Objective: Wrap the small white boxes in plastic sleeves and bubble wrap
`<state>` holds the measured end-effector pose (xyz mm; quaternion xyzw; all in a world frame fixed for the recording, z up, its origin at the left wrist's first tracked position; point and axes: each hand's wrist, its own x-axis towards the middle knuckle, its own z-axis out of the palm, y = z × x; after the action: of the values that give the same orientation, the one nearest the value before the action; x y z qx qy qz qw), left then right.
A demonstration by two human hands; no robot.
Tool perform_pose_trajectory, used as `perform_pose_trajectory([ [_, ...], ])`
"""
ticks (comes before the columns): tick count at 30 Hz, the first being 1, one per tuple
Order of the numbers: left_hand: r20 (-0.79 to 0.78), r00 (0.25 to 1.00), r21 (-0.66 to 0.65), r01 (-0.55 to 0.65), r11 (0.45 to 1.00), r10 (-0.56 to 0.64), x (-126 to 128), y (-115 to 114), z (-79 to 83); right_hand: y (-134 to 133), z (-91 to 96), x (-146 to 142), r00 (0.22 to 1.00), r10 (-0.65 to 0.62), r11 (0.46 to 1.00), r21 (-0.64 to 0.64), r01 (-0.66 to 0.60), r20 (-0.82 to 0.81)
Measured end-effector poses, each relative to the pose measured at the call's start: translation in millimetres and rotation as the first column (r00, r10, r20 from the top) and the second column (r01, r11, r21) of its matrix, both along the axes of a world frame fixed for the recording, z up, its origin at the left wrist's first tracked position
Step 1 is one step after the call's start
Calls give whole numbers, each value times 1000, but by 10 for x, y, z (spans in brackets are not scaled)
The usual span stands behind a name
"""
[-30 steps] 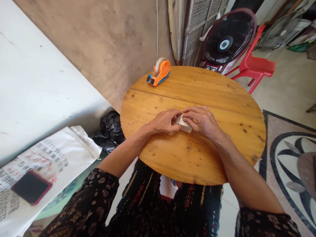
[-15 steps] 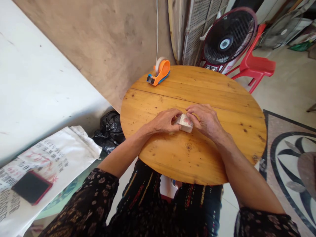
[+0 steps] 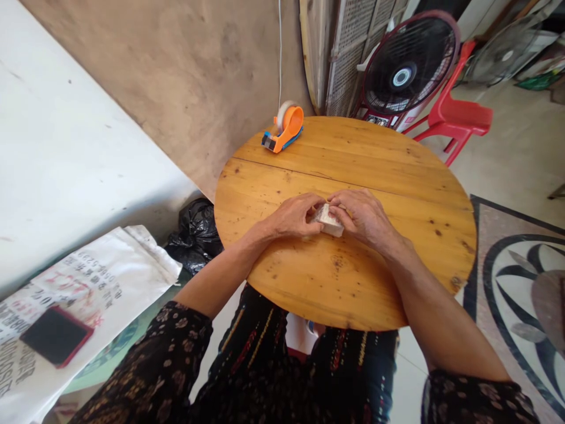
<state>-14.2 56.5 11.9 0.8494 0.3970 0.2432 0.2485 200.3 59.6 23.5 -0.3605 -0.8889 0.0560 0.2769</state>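
Two hands of mine rest on the round wooden surface (image 3: 353,282), close together in the middle. My left hand (image 3: 293,217) and my right hand (image 3: 364,217) both hold one small pale block (image 3: 329,221). The block lies on the wood between them, wrapped in something clear. My left fingers (image 3: 314,207) pinch its left end. My right fingers (image 3: 339,207) are bent over its right end and press on its top. I cannot see what is printed on the block, because my fingers hide most of it.

At the far edge of the wood sits an orange tape holder (image 3: 285,128) with a roll of tape in it. It is well apart from my hands. Behind the far side stands a black fan (image 3: 408,68) with a red frame, and next to it a red chair (image 3: 459,115). Down on my left lies a white sack (image 3: 101,282) with letters on it, and a dark phone (image 3: 56,334) lies on the sack. A black bag (image 3: 198,232) sits on the floor near the wall.
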Motion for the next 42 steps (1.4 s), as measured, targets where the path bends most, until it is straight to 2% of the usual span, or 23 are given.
perform_pose_trajectory([
  [12, -5, 1000, 12, 9, 1000, -9, -11, 14, -21, 11, -14, 11, 999, 14, 998, 55, -11, -46],
  [18, 0, 1000, 3, 3, 1000, -3, -11, 5, -16, -4, 1, 3, 1000, 13, 1000, -1, -13, -1],
  [25, 8, 1000, 7, 25, 1000, -25, -12, 13, -21, -30, 30, -3, 1000, 24, 999, -22, -24, -20],
  [42, -1, 1000, 0, 7, 1000, -7, -17, 20, -35, -13, 19, -11, 999, 31, 999, -14, -32, -43],
])
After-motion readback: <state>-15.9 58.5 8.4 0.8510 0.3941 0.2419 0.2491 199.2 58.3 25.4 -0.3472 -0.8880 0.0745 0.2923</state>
